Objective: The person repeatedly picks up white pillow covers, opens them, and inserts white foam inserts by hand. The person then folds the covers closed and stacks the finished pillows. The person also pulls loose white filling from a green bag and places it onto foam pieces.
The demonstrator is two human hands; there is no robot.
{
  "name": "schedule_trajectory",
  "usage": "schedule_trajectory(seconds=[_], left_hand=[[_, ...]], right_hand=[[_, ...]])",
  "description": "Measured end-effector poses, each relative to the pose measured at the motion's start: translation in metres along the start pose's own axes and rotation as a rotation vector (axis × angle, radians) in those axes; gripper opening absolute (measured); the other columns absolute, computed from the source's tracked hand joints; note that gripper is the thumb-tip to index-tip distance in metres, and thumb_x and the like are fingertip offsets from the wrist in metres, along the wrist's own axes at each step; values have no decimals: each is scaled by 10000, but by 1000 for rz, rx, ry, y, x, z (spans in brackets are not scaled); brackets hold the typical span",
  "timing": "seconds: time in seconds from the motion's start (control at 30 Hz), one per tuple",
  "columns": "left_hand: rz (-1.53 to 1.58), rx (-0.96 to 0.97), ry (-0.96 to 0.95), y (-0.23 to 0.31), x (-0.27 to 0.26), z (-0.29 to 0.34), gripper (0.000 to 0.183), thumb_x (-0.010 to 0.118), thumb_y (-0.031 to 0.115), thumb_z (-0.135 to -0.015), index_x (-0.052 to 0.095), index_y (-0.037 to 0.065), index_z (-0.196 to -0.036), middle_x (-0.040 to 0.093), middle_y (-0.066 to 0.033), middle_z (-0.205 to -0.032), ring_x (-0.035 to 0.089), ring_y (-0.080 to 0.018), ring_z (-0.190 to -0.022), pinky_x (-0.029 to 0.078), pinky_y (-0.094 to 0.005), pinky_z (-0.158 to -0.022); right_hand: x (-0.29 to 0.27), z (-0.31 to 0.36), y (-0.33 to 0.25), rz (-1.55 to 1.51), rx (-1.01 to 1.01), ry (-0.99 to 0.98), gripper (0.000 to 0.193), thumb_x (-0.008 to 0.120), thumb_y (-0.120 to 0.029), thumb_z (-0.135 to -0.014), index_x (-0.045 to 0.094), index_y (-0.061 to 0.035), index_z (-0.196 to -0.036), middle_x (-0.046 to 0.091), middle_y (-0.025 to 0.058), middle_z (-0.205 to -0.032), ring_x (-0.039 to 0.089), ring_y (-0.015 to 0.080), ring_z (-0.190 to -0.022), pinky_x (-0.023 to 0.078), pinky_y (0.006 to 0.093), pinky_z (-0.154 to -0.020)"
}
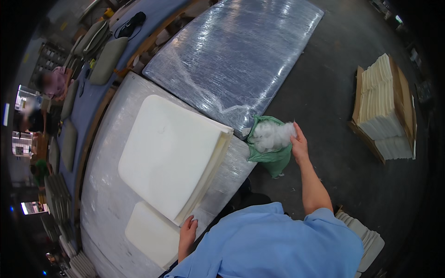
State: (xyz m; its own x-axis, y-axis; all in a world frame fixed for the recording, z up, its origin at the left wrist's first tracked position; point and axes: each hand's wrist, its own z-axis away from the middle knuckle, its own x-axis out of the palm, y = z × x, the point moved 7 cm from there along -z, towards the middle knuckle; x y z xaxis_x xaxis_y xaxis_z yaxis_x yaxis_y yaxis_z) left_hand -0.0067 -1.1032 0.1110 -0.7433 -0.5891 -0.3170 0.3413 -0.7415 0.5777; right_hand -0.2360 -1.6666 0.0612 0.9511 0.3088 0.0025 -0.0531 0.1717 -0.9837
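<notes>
A green cloth bag [273, 160], stuffed with fluffy white fibre filling [271, 135], sits at the right edge of the wrapped surface. My right hand [300, 142] is at the bag's mouth, its fingers closed on the right side of the filling. To the left lies a stack of white foam pads [171, 153] with rounded corners. My left hand [188, 230] rests beside the near corner of that stack, fingers loosely apart and holding nothing. Another white foam pad [150, 234] lies partly under the stack, close to this hand.
Clear plastic wrap covers the pale surface [104, 139] under the pads and the dark blue block [232, 51] beyond. A carton of stacked white sheets [384, 111] stands on the floor at right. Grey cushions [109, 60] line a blue table at left, where people work.
</notes>
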Motion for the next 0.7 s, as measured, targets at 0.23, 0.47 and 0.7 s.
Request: schedule_trajectory(seconds=[0.23,0.47,0.7], left_hand=[[-12,310,-406,148,107,-37,523,619,219,-1033,470,44,-1503,663,-141,-1314,591,-194,-1264,466,-340,-1060],[-78,930,-258,310,216,-85,690,738,230,-932,427,50,-1521,585,-208,-1386,558,-289,-1303,486,-403,-1039],[-279,513,-312,308,246,-172,408,669,220,-966,583,40,-1321,670,-119,-1221,693,-304,-1001,570,-442,-823]], right_hand=[[28,-2,-45,-217,131,-159,745,562,27,-957,286,-144,-1628,692,73,-1088,636,115,-935,505,281,-843],[94,-3,-47,151,72,-610,707,649,-20,-944,358,-115,-1581,691,25,-917,594,79,-786,484,251,-721],[97,4,-34,289,-183,-726,860,760,-108,-872,308,-135,-1603,674,58,-1191,612,128,-1014,492,306,-895]])
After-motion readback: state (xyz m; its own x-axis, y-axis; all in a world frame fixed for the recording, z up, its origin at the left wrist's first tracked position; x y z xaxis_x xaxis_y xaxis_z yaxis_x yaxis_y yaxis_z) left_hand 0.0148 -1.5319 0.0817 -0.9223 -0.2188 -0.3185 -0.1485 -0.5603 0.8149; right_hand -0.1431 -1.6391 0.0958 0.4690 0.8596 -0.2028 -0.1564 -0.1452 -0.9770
